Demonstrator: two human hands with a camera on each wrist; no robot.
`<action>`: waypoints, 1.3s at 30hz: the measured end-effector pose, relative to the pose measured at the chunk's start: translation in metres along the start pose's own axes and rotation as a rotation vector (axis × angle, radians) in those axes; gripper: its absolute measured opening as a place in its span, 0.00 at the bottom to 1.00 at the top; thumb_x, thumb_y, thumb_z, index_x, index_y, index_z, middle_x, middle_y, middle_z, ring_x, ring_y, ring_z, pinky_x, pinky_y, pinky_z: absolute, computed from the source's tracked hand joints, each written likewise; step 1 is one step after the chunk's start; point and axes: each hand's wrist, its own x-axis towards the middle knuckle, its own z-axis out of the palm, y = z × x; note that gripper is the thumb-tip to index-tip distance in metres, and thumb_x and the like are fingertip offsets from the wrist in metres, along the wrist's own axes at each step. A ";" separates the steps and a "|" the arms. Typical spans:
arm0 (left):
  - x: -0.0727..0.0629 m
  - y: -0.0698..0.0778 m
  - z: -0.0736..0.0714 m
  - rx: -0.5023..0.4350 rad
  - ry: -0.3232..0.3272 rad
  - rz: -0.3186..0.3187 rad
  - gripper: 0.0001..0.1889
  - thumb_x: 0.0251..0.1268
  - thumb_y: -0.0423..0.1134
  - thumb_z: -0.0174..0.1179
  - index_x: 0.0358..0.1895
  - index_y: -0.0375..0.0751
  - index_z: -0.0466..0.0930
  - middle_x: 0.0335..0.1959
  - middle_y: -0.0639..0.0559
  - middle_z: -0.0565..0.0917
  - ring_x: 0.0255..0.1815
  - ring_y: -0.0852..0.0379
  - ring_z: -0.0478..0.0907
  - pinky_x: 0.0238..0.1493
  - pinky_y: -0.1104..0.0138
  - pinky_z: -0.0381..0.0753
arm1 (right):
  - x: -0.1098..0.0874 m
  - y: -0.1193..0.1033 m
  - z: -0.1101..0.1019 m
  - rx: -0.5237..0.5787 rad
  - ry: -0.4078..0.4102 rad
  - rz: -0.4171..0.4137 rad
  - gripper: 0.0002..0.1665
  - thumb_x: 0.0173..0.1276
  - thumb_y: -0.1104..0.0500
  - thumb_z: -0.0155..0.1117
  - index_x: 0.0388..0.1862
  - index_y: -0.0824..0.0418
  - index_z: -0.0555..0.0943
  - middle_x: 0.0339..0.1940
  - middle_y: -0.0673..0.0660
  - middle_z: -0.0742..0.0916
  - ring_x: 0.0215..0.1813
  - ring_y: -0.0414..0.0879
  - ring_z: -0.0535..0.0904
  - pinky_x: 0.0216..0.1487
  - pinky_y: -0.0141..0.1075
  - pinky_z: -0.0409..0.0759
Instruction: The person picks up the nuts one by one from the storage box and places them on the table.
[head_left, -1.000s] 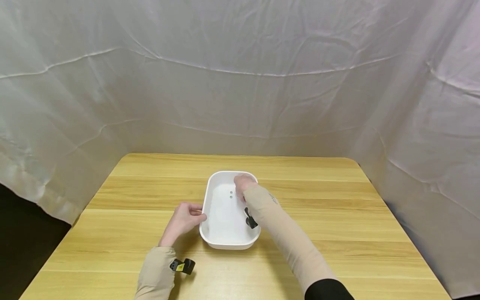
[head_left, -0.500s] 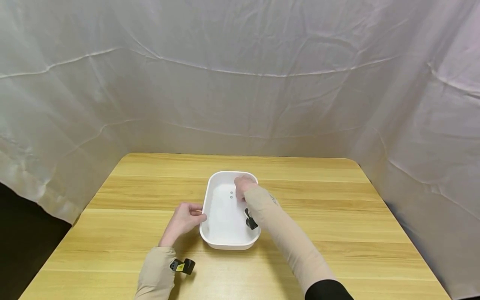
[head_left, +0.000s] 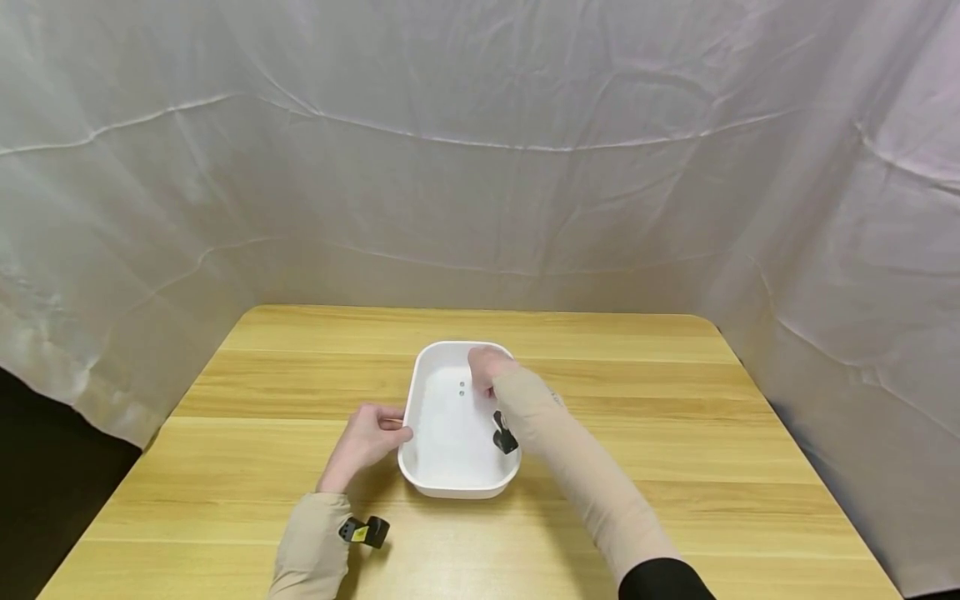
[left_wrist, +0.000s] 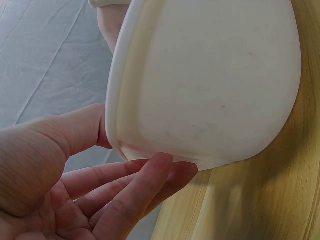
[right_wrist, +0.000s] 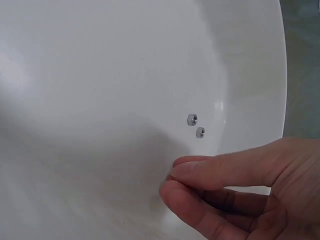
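Head view showed the white tray [head_left: 450, 450] on the wooden table [head_left: 225, 417]. The left hand [head_left: 366, 437] gripped its left side, thumb at the rim and fingers against the outer wall. Inside the tray, toward the far right, the right hand [head_left: 486, 369] had thumb and forefinger tips together; whether they pinched anything I could not tell. One metal nut [right_wrist: 192, 120] and a second nut [right_wrist: 200, 132] lay left of it on the tray's floor.

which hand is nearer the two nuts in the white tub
Right. The right hand is inside the tub, just beside the two nuts; the left hand is farther off, gripping the tub's left side.
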 end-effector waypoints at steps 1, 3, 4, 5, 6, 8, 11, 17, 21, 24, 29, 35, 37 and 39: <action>0.000 0.000 0.000 0.001 0.001 0.000 0.20 0.55 0.31 0.65 0.52 0.25 0.83 0.44 0.32 0.89 0.46 0.42 0.88 0.49 0.56 0.88 | 0.000 0.000 -0.001 0.007 -0.007 0.000 0.13 0.47 0.79 0.63 0.20 0.63 0.75 0.25 0.59 0.80 0.20 0.44 0.70 0.14 0.27 0.69; 0.000 0.000 0.000 0.004 0.002 0.000 0.20 0.55 0.31 0.65 0.52 0.25 0.83 0.44 0.32 0.89 0.46 0.42 0.88 0.49 0.56 0.88 | 0.001 0.000 -0.002 0.039 -0.031 0.010 0.12 0.50 0.79 0.63 0.24 0.64 0.75 0.26 0.59 0.80 0.20 0.44 0.71 0.15 0.27 0.70; 0.000 0.000 0.000 0.005 0.003 0.000 0.20 0.55 0.31 0.65 0.52 0.25 0.83 0.44 0.32 0.89 0.46 0.43 0.88 0.49 0.56 0.88 | 0.001 0.001 -0.002 0.054 -0.042 0.013 0.12 0.51 0.79 0.63 0.25 0.65 0.75 0.26 0.59 0.80 0.20 0.44 0.72 0.15 0.27 0.71; 0.000 0.000 0.000 0.003 0.003 0.001 0.20 0.55 0.31 0.65 0.52 0.25 0.83 0.44 0.32 0.89 0.46 0.42 0.89 0.49 0.56 0.88 | 0.002 0.001 -0.003 0.057 -0.050 0.015 0.11 0.51 0.78 0.63 0.25 0.64 0.75 0.26 0.59 0.79 0.20 0.44 0.71 0.16 0.27 0.71; 0.000 -0.001 0.000 0.002 0.003 0.003 0.20 0.55 0.31 0.65 0.52 0.25 0.83 0.44 0.32 0.89 0.46 0.42 0.89 0.49 0.56 0.88 | 0.002 0.001 -0.003 0.057 -0.055 0.014 0.11 0.52 0.78 0.63 0.25 0.64 0.75 0.25 0.58 0.79 0.20 0.43 0.70 0.16 0.27 0.70; -0.001 -0.001 0.000 -0.006 0.002 0.006 0.20 0.55 0.31 0.64 0.52 0.25 0.83 0.44 0.32 0.89 0.45 0.42 0.89 0.49 0.56 0.88 | 0.002 0.002 -0.004 0.063 -0.069 0.012 0.12 0.52 0.78 0.63 0.24 0.63 0.74 0.23 0.56 0.77 0.20 0.42 0.68 0.17 0.27 0.68; -0.001 -0.002 0.000 -0.019 0.002 0.010 0.20 0.55 0.30 0.64 0.52 0.24 0.82 0.44 0.31 0.89 0.45 0.42 0.89 0.49 0.56 0.89 | 0.001 0.004 -0.005 0.088 -0.072 0.003 0.13 0.52 0.77 0.63 0.22 0.62 0.73 0.21 0.54 0.75 0.21 0.42 0.65 0.18 0.27 0.65; -0.001 -0.001 -0.001 -0.016 0.001 0.012 0.20 0.54 0.31 0.64 0.52 0.24 0.82 0.44 0.31 0.89 0.45 0.41 0.89 0.50 0.55 0.89 | -0.008 0.011 -0.009 0.259 -0.042 -0.049 0.10 0.56 0.77 0.64 0.23 0.63 0.81 0.25 0.55 0.85 0.22 0.41 0.76 0.24 0.28 0.76; -0.002 0.000 -0.001 -0.012 0.002 0.008 0.21 0.54 0.31 0.64 0.52 0.24 0.82 0.44 0.31 0.89 0.46 0.41 0.89 0.50 0.55 0.88 | -0.014 0.017 -0.009 0.333 -0.020 -0.108 0.07 0.58 0.74 0.68 0.28 0.65 0.87 0.28 0.58 0.90 0.25 0.42 0.83 0.32 0.30 0.84; -0.003 0.000 -0.002 -0.010 0.002 0.003 0.21 0.55 0.31 0.64 0.52 0.24 0.82 0.44 0.31 0.89 0.46 0.41 0.88 0.50 0.55 0.88 | -0.015 0.020 -0.009 0.367 -0.006 -0.139 0.03 0.59 0.71 0.71 0.31 0.66 0.88 0.28 0.58 0.91 0.25 0.42 0.84 0.35 0.30 0.86; -0.002 0.000 -0.003 -0.008 -0.002 -0.002 0.21 0.55 0.31 0.64 0.53 0.25 0.82 0.45 0.32 0.89 0.47 0.41 0.88 0.51 0.55 0.88 | -0.016 0.023 -0.009 0.391 0.028 -0.180 0.01 0.60 0.68 0.73 0.30 0.66 0.89 0.22 0.54 0.88 0.23 0.40 0.80 0.33 0.28 0.84; -0.003 0.000 -0.002 -0.003 0.002 -0.004 0.20 0.55 0.31 0.65 0.52 0.25 0.83 0.44 0.32 0.89 0.46 0.42 0.88 0.50 0.55 0.88 | -0.016 0.027 -0.009 0.414 0.056 -0.234 0.02 0.61 0.66 0.73 0.29 0.63 0.89 0.22 0.55 0.89 0.23 0.40 0.82 0.35 0.29 0.84; -0.003 0.000 -0.002 -0.004 0.003 -0.003 0.20 0.55 0.31 0.65 0.52 0.25 0.83 0.44 0.32 0.89 0.46 0.42 0.88 0.50 0.55 0.88 | -0.019 0.029 -0.011 0.436 0.061 -0.257 0.02 0.61 0.66 0.72 0.29 0.64 0.89 0.25 0.57 0.90 0.23 0.41 0.83 0.35 0.30 0.85; -0.003 0.000 -0.002 -0.005 0.002 0.000 0.20 0.55 0.31 0.65 0.52 0.25 0.83 0.44 0.32 0.89 0.46 0.42 0.89 0.50 0.55 0.88 | -0.021 0.030 -0.012 0.457 0.070 -0.276 0.02 0.62 0.66 0.72 0.30 0.65 0.88 0.26 0.59 0.91 0.23 0.42 0.84 0.34 0.30 0.85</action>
